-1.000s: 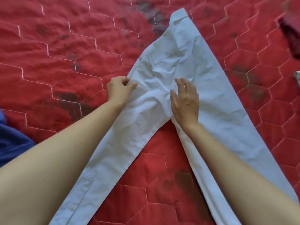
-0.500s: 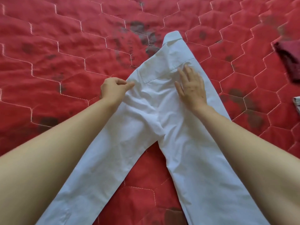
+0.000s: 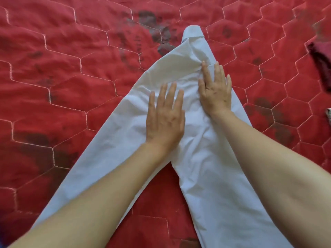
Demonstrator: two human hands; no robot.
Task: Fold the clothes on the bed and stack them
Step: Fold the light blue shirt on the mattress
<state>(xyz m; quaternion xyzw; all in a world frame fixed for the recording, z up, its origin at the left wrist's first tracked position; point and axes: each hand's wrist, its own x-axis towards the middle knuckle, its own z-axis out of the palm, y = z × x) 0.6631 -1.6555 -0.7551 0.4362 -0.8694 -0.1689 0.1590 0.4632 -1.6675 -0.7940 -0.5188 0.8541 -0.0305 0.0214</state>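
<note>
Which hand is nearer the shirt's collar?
Right. The right hand lies flat just below the collar; the left hand lies flat lower down the white shirt.

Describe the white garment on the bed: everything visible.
The white garment is thin, creased woven cloth lying on the red quilt in an inverted V, two long panels spreading toward the viewer, a narrow band at the far tip. A fold lies across its upper part. The left hand and right hand press flat on it.
</note>
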